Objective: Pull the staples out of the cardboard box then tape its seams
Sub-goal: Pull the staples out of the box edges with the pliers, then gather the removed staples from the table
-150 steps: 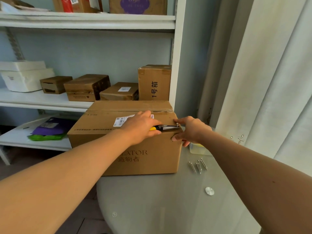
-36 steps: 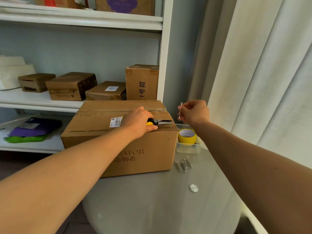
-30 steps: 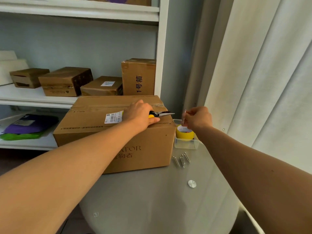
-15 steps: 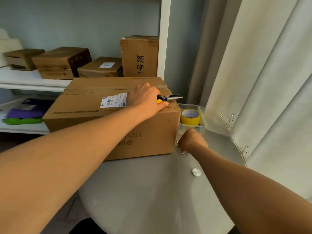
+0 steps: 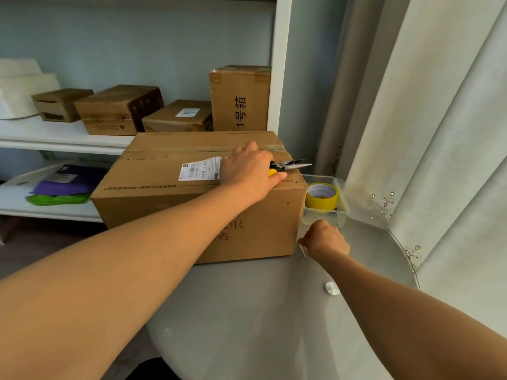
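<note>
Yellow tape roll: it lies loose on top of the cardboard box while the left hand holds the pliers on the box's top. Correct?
Not quite. The head view shows the yellow tape roll sitting inside the clear plastic tray on the table, to the right of the cardboard box, not on top of it. The left hand does hold the pliers on the box's top.

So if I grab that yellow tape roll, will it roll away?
Probably not: the tape roll lies flat on its side inside the clear tub, whose walls would stop it. It looks light and stiff, likely easy to lift by its open core.
</note>
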Available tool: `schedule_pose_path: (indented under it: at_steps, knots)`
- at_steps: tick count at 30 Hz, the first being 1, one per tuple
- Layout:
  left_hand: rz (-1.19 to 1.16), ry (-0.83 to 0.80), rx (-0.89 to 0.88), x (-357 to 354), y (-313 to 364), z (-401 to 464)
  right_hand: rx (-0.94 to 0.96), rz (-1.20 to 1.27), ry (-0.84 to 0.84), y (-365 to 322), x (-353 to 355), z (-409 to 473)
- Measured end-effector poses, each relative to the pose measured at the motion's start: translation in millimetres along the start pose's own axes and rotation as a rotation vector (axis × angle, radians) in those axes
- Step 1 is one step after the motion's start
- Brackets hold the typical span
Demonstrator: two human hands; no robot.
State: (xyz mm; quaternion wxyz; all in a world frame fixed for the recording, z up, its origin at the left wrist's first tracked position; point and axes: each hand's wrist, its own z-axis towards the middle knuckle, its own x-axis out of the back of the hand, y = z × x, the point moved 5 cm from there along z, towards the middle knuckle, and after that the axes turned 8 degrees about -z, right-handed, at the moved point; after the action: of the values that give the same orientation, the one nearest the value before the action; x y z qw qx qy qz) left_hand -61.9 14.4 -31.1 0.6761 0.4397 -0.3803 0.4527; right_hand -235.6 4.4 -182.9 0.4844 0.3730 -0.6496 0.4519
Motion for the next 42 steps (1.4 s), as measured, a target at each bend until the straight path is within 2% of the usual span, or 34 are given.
schedule_pose_path:
  at_steps: [4,8,10,12,16,17,19,21,23,25,29,33,37,40,42]
  knots:
    - [0.0,-0.026,0.025,3.9,1.2,-1.2,0.012,0.406,0.072,-6.3,28.7,3.1]
    - [-0.072,0.018,0.067,13.0,7.7,-13.3,0.097,0.774,0.324,-15.3,90.4,-24.6]
    - [-0.114,0.062,0.064,19.8,12.6,-21.2,0.179,0.888,0.377,-25.4,111.2,-45.6]
    - [-0.166,0.071,0.058,26.9,17.4,-29.2,0.257,0.974,0.296,-37.3,123.0,-65.2]
    - [-0.201,0.039,0.074,30.4,18.2,-42.8,0.248,1.172,-0.135,-55.5,118.3,-88.4]
    - [-0.192,0.029,0.055,29.8,17.4,-46.3,0.23,1.224,-0.194,-58.6,117.4,-92.1]
    - [-0.23,-0.024,-0.025,27.0,16.9,-52.2,0.153,1.283,-0.203,-59.9,119.3,-96.1]
    - [-0.366,-0.103,-0.09,27.8,14.5,-57.8,0.073,1.285,-0.142,-55.6,124.4,-99.0]
    - [-0.445,-0.107,-0.08,30.6,4.1,-56.1,0.032,1.308,-0.148,-47.0,127.7,-97.2]
    - [-0.352,-0.083,-0.048,28.4,-12.9,-51.7,-0.012,1.283,-0.244,-34.9,126.1,-97.5]
    - [-0.125,-0.141,-0.093,8.9,-35.1,-46.1,-0.09,1.071,-0.374,-12.5,110.2,-100.7]
    - [-0.132,-0.122,-0.076,1.7,-48.4,-35.0,-0.187,0.912,-0.459,2.2,74.8,-93.2]
    - [-0.119,-0.131,-0.085,1.5,-54.5,-27.0,-0.181,0.587,-0.544,1.3,36.2,-82.6]
    - [-0.098,-0.123,-0.1,1.4,-54.5,-28.1,-0.204,0.457,-0.603,-4.4,1.8,-73.4]
    - [-0.038,-0.022,-0.186,4.0,-48.6,-37.1,-0.211,0.446,-0.603,-11.5,-17.0,-63.9]
